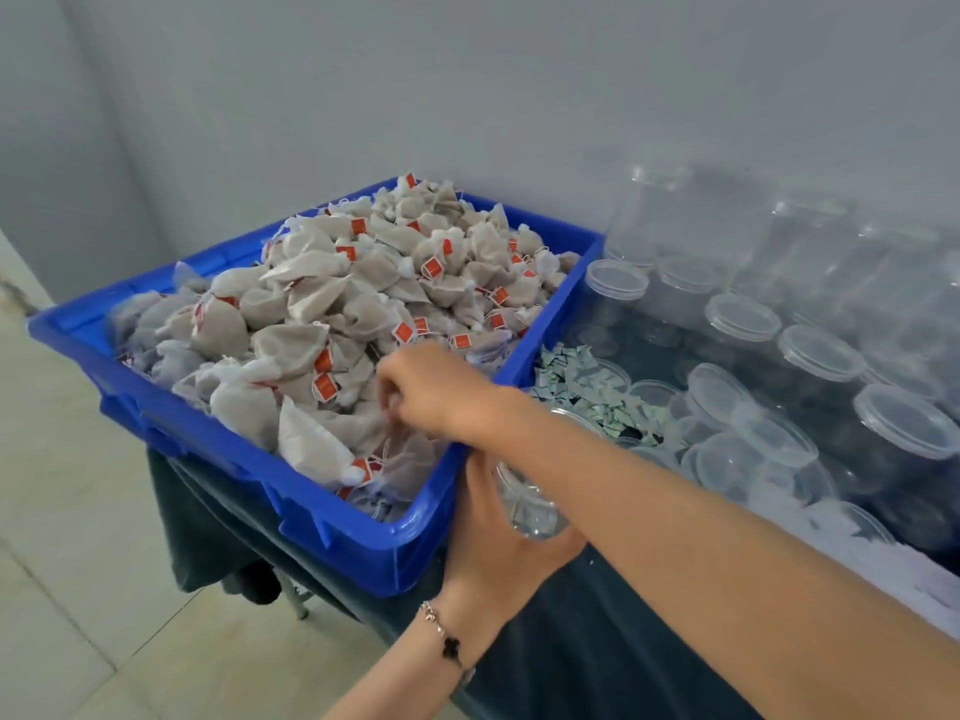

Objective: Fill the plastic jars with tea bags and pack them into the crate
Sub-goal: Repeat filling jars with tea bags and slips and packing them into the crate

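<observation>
Head view: my right hand point(421, 392) is in the tea bags point(332, 324) while my left hand point(498, 537) holds a jar point(524, 504).

I see the right hand reaching across the near right corner of the blue crate point(363, 537), fingers curled down into the heap, pinching at a bag there. The left hand sits below that forearm, wrapped round the clear jar just outside the crate's right wall. The crate is heaped above its rim and overhangs the table's point(597, 641) left edge. Further right, paper scraps point(582, 387), loose lids point(748, 439) and rows of capped jars point(810, 350) crowd the tabletop to its far edge; open cloth shows only along the near edge.
</observation>
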The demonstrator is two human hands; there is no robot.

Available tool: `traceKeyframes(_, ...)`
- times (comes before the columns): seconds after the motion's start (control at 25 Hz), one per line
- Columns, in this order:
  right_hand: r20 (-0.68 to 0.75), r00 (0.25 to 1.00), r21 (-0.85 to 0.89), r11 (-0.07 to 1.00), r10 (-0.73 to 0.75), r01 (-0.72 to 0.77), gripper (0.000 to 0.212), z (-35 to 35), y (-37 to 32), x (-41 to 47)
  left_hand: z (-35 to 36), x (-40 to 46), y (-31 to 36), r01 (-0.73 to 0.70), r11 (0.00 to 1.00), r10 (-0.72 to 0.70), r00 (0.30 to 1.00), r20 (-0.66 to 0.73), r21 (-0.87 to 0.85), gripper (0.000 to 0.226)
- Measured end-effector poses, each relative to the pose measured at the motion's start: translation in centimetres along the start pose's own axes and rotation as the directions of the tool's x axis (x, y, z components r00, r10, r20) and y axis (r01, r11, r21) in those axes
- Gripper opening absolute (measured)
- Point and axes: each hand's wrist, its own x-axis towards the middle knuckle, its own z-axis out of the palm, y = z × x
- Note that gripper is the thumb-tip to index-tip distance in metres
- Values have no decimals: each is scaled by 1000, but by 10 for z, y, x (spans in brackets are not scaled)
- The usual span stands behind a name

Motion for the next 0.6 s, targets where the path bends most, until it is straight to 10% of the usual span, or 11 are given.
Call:
traceKeyframes(0.24, -339, 939, 106, 994, 53, -18, 11, -94, 27, -71, 22, 9, 13, -13, 986, 2, 998, -62, -169, 78)
traceKeyframes(0.44, -5, 979, -145, 969, 204, -203, 7, -100, 45, -114, 33, 17, 14, 9, 974, -21, 999, -47, -228, 85)
traceKeyframes(0.6, -132, 989, -34, 997, 68, -73, 19, -59, 28, -83, 35, 14, 0, 5, 972, 9, 998, 59, -236, 80)
